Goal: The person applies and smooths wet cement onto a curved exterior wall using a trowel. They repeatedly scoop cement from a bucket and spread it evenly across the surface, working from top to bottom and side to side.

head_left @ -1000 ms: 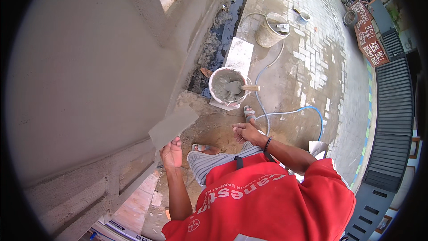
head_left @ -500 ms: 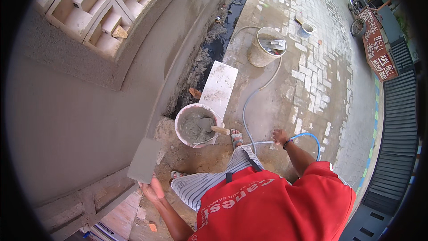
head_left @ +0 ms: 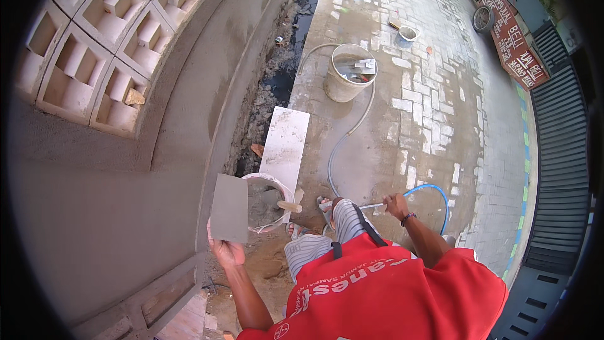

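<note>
My left hand [head_left: 228, 253] is closed at the near edge of a flat, grey, rectangular plastering float [head_left: 229, 209]. The fingers are partly hidden under the float, and its handle does not show. The float covers the left part of the rim of a white bucket [head_left: 284, 184] of wet grey mortar [head_left: 261, 204]. A trowel with a wooden handle [head_left: 289, 206] stands in that bucket. My right hand [head_left: 395, 206] hangs out to the right, fingers loosely bent and seemingly holding nothing. In the picture it crosses a blue hose [head_left: 435, 187]; whether it touches the hose is unclear.
A freshly rendered grey wall [head_left: 113, 214] with pale openwork blocks [head_left: 113, 9] rises at left. Beside it runs a dark, wet gutter [head_left: 302, 25], partly bridged by a white board [head_left: 284, 138]. Farther off are a tool bucket [head_left: 349, 85], a small tub [head_left: 409, 33] and a red cart [head_left: 513, 44].
My left hand has brought the float right, from beside the wall to the mortar bucket's edge. My feet have shifted, and my view has turned. The right hand stays near the hose.
</note>
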`<state>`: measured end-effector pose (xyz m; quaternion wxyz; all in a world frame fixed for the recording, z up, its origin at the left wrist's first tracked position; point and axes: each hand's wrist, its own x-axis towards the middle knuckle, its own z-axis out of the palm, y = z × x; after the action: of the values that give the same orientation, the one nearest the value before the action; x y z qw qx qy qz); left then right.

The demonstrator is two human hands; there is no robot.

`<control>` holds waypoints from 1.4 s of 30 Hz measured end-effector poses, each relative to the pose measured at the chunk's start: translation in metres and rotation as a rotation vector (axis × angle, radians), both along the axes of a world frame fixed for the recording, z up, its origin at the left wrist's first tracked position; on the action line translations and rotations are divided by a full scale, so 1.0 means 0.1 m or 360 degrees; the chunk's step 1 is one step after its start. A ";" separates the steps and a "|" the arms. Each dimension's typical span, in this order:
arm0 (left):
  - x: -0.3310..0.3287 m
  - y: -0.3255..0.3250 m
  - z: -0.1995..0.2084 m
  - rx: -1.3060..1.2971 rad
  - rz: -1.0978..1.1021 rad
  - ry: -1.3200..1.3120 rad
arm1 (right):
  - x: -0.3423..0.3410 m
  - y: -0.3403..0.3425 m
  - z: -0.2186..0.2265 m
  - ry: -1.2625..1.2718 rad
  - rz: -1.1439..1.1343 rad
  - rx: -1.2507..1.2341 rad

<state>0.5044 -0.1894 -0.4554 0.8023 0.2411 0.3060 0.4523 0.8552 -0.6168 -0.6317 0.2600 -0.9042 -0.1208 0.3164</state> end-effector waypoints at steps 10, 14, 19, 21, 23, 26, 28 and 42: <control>1.37 -0.33 -0.09 0.0638 0.0184 0.0585 | 2.05 -1.02 -0.53 0.0521 -0.0707 -0.0201; 2.31 -0.61 -0.46 0.0412 0.0276 0.0585 | 3.40 -0.46 -1.04 0.0399 -0.0377 -0.0122; 3.54 -1.26 -1.32 0.0031 0.0529 0.0378 | 5.33 0.93 -2.02 0.0123 0.0392 -0.0112; 4.02 -1.44 -1.29 -0.0053 0.0528 0.0417 | 5.77 1.45 -2.34 0.0225 0.0310 0.0137; 4.36 -1.53 -1.26 -0.0146 0.0476 0.0448 | 6.20 1.81 -2.82 0.0252 0.0377 0.0383; 4.72 -1.70 -1.30 -0.0243 0.0464 0.0543 | 6.53 2.50 -2.75 0.0127 0.0564 0.0534; 4.94 -1.78 -1.29 -0.0252 0.0467 0.0633 | 6.65 2.89 -2.52 0.0066 0.0656 0.0491; 4.63 -2.16 -1.85 -0.0328 0.0561 0.0677 | 6.59 3.26 -3.72 -0.0698 0.1610 -0.0709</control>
<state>0.9675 -0.4055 -0.6400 0.6496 0.1909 0.5486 0.4905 1.5140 -0.2910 -1.0036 -0.1501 -0.8113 -0.5184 0.2247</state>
